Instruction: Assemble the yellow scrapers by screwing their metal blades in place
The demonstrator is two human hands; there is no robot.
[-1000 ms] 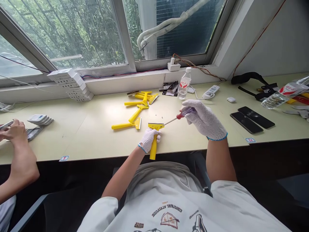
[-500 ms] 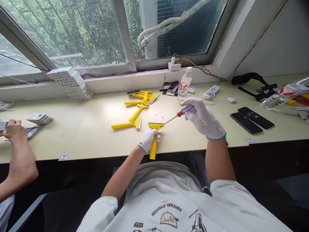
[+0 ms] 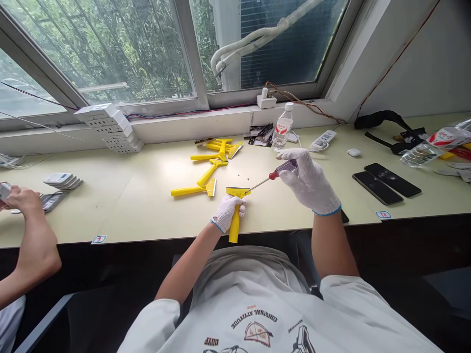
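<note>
In a white knitted glove, my left hand [image 3: 227, 213] is closed around a yellow scraper [image 3: 234, 229], its head pointing away from me and its handle toward the table's front edge. My right hand [image 3: 308, 179], gloved the same way, grips the purple-and-red handle of a screwdriver [image 3: 273, 175]. The screwdriver's tip meets the right end of the scraper's head; whether it sits in a screw is too small to tell. Two tiny metal bits [image 3: 248, 178] lie on the table just beyond the scraper. More yellow scrapers [image 3: 191, 191] lie to the left and behind.
A water bottle [image 3: 283, 128] stands near the window ledge beside black packaging [image 3: 261, 134]. Two dark phones [image 3: 392, 177] lie at right, near a second bottle [image 3: 429, 146]. At far left, another person's hand [image 3: 22, 198] holds a white item near stacked white pieces [image 3: 62, 180].
My right hand has turned slightly around the screwdriver handle, its fingers shifting. The scraper stays in place in my left hand. At far left, the other person's hand tilts its white item.
</note>
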